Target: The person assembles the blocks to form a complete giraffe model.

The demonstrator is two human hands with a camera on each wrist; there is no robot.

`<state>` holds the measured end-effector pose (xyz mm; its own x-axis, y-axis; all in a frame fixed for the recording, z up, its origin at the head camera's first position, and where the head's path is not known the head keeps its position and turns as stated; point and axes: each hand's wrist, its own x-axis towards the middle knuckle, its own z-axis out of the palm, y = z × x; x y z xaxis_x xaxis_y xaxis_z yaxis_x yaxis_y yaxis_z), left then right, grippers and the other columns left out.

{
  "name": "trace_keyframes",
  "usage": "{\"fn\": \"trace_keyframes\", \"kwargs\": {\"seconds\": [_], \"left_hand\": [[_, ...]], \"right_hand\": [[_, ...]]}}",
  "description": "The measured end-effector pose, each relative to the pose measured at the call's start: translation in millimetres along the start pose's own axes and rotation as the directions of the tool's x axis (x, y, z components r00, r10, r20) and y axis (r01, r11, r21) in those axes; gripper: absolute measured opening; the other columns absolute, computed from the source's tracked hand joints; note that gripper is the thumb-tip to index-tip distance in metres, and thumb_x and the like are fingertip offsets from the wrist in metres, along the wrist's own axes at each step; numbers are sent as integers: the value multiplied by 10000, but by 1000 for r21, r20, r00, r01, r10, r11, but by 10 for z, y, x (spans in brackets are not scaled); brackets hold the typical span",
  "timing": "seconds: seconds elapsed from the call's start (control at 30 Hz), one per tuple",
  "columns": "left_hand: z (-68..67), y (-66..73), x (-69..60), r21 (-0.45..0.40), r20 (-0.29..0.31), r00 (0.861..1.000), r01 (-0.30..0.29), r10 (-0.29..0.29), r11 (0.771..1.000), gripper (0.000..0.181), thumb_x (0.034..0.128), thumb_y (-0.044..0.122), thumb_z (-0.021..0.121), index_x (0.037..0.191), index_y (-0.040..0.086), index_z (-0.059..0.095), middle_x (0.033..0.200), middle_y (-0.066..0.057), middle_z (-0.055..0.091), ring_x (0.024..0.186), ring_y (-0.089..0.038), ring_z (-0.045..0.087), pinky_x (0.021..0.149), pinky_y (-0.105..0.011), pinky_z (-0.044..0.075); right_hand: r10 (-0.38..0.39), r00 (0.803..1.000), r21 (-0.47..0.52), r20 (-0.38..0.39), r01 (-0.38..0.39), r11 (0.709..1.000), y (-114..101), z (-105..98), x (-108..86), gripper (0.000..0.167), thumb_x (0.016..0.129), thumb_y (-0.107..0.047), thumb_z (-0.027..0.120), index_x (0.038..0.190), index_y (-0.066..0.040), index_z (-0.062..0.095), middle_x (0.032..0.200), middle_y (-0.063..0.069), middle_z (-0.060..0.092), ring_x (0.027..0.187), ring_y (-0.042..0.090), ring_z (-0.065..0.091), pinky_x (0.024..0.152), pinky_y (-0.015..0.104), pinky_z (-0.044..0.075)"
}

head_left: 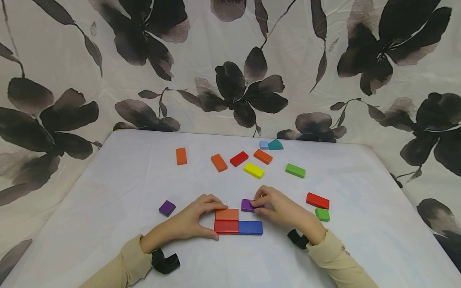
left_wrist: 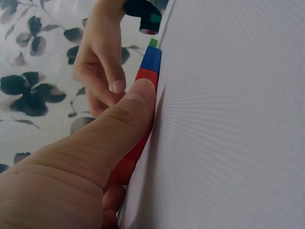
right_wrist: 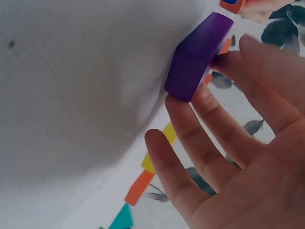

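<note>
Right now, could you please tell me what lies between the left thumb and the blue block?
In the head view, a red block lies between them.

the table is covered in white. near its middle, a red block and a blue block lie end to end, an orange block along the red one. a purple block sits at left; at right, another red block lies just beside a short green block. farther away are more orange blocks, a yellow block and a teal triangular block.
</note>
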<state>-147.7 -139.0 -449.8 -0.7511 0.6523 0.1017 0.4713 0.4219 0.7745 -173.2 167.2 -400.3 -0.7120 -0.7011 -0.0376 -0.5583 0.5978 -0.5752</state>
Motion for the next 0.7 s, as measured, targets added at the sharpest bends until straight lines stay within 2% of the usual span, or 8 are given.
{"fn": "trace_keyframes", "kwargs": {"seconds": [0.2, 0.37, 0.7], "left_hand": [[-1, -7, 1, 6, 0, 1000, -3, 3, 1000, 686, 744, 437, 860, 1353, 258, 600, 1286, 127, 502, 1219, -118, 419, 1041, -450, 408], [-3, -2, -1, 8, -1, 1000, -13, 13, 1000, 687, 742, 425, 864, 1352, 247, 602, 1288, 126, 504, 1220, -117, 420, 1043, -449, 404], [2, -1, -1, 5, -2, 1000, -12, 12, 1000, 682, 743, 422, 865, 1351, 262, 601, 1281, 131, 506, 1217, -114, 419, 1037, -448, 406]], "right_hand": [[30, 998, 12, 53, -30, 999, -19, 20, -21, 313, 922, -256, 722, 1203, -120, 733, 1093, -46, 561, 1064, 154, 513, 909, 356, 498], [57, 996, 24, 71, -59, 998, -40, 35, -34, 403, 870, -350, 772, 1212, -139, 730, 1125, -58, 560, 1085, 147, 507, 929, 379, 493], [81, 990, 25, 116, -84, 996, -125, 42, -57, 548, 793, -385, 838, 1270, -155, 699, 1164, -73, 541, 1116, 126, 490, 958, 380, 482]]}}
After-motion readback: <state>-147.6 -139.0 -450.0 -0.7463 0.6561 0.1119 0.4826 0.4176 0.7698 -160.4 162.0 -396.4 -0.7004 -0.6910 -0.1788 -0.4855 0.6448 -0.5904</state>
